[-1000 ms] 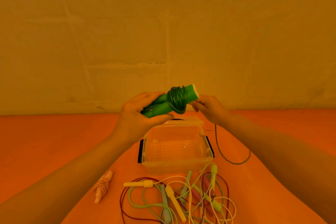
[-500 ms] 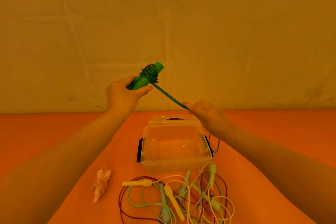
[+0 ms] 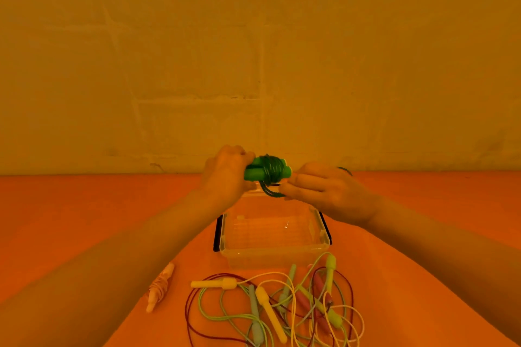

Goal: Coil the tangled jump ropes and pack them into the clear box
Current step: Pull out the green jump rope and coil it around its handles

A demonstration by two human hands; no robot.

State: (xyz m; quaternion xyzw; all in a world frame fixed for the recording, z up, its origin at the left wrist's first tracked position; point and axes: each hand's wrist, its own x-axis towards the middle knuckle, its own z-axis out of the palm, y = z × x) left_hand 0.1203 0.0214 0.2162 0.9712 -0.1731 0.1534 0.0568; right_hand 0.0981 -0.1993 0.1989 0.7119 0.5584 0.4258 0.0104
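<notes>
The green jump rope (image 3: 266,171) is being held in the air just above the far edge of the clear box (image 3: 275,245), its two handles lying side by side with the cord wound tightly around their middle. Keeping the handles paired like this is probably giving the cord a firm core to wrap on, and holding the bundle over the open box should make the drop short once the winding is finished.

The left hand (image 3: 225,175) is gripping the handles at their left end, fingers curled around them so the bundle is staying level. The right hand (image 3: 324,191) is closing on the loose tail of the green cord, which is looping down below the bundle and running into the fingertips; the fingers are bent inward, pinching it, seemingly to guide or tuck the last turn.

The box is sitting open on the orange table (image 3: 84,220), apparently with nothing in it yet. In front of it the tangled ropes (image 3: 282,304) are lying in a heap, waiting to be sorted. To their left a pink wound rope (image 3: 160,287) is resting by itself, well apart from the box.
</notes>
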